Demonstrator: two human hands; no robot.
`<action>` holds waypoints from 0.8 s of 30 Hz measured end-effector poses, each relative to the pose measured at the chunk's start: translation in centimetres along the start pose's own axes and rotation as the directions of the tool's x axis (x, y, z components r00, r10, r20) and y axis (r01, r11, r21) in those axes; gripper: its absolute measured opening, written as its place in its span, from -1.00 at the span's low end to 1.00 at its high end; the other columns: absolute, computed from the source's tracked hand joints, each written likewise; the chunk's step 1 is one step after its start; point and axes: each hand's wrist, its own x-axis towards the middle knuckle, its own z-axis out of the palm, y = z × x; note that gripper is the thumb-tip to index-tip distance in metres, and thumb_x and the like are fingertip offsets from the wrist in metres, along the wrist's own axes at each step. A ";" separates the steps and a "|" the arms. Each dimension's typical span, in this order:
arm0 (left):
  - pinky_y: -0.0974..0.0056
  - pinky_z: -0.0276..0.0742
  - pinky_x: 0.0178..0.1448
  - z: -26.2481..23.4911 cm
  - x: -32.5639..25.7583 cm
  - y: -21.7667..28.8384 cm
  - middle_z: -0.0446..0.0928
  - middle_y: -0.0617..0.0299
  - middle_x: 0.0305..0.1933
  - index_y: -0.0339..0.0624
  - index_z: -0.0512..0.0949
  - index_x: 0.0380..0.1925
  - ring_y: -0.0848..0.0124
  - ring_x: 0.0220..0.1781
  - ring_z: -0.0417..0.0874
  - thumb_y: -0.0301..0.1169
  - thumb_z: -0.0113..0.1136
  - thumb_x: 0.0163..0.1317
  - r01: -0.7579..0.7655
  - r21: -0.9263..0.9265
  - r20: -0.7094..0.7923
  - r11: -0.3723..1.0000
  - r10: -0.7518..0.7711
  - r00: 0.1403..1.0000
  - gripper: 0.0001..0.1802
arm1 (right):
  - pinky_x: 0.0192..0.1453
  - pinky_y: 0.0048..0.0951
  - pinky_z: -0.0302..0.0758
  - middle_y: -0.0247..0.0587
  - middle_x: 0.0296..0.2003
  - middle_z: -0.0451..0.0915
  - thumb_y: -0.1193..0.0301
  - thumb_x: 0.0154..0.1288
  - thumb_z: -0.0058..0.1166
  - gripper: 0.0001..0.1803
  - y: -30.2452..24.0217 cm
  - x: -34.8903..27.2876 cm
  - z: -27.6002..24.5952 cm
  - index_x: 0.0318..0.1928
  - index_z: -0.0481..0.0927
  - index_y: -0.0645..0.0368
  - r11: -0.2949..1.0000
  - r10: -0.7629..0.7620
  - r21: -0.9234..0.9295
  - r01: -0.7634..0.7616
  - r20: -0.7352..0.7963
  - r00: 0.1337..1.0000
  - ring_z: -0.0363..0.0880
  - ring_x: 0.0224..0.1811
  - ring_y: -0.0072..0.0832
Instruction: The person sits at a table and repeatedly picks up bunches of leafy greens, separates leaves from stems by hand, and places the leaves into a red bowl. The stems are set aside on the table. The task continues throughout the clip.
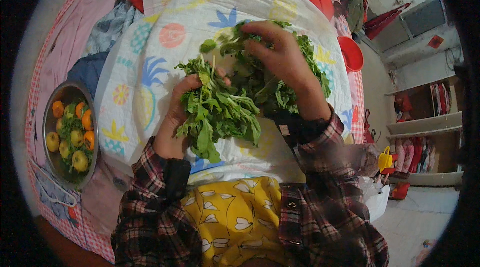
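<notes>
Basically, head view only, looking straight down at the lap. Left hand (175, 117) holds a bunch of leafy greens (217, 112); grip closed around the bunch's left side, thumb tip showing over the leaves near the top. The bunch's long axis runs roughly top to bottom in the picture, slightly tilted, with a few pale stems poking up at the far end and loose leaves hanging toward the person.

Right hand (280, 54) sits palm-down on a second heap of greens (295, 84) just beside and behind the held bunch; the two touch. Fingers curl into the leaves, grip partly closed on them; how firmly, can't tell from here. One small leaf clump (208, 45) lies apart, just left of the fingertips.

Greens rest on a white quilted cloth (165, 62) with fruit prints, spread across the lap and a bed. Both forearms are in plaid sleeves (150, 197); a yellow leaf-pattern apron (235, 217) shows below the cloth.

Left of the cloth: a metal bowl (49, 117) with orange and yellow-green fruit (75, 137) on some greens, sitting on pink checked bedding (65, 42). Well apart on the right: a red plastic bowl (351, 53) at the bed edge, shelves (425, 122) against the wall, a small yellow pot (385, 159) near the floor.
</notes>
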 end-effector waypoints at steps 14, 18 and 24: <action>0.12 0.62 0.05 1.6 0.2 -0.9 0.51 0.00 0.03 -0.47 0.22 0.22 0.29 -0.04 0.63 -0.23 0.15 0.08 0.101 -0.001 -0.048 0.995 -0.101 0.994 -0.25 | -0.16 -0.59 0.49 -0.40 -0.30 0.53 0.65 0.06 0.15 -0.77 -1.5 -3.2 -3.3 -0.22 0.49 0.24 0.780 0.442 0.574 -0.250 -0.222 0.869 0.53 -0.27 -0.65; 0.14 0.59 0.10 2.1 0.6 -1.1 0.50 -0.01 0.07 -0.47 0.14 0.28 0.28 0.01 0.61 -0.21 0.18 0.06 0.169 -0.080 0.057 0.982 -0.165 0.985 -0.16 | -0.14 -0.60 0.48 -0.43 -0.33 0.51 0.66 0.05 0.15 -0.77 -2.0 -3.5 -2.5 -0.27 0.46 0.20 0.763 0.427 0.600 -0.238 -0.193 0.883 0.51 -0.27 -0.67; 0.14 0.53 0.17 2.3 0.4 -0.6 0.51 0.01 0.04 -0.38 0.13 0.31 0.27 0.02 0.59 -0.21 0.22 0.03 0.112 0.029 -0.079 0.993 -0.109 0.991 -0.13 | -0.19 -0.64 0.39 -0.49 -0.34 0.43 0.68 0.03 0.14 -0.73 -3.1 -4.2 -1.1 -0.27 0.42 0.14 0.691 0.358 0.655 -0.305 0.057 0.932 0.42 -0.28 -0.72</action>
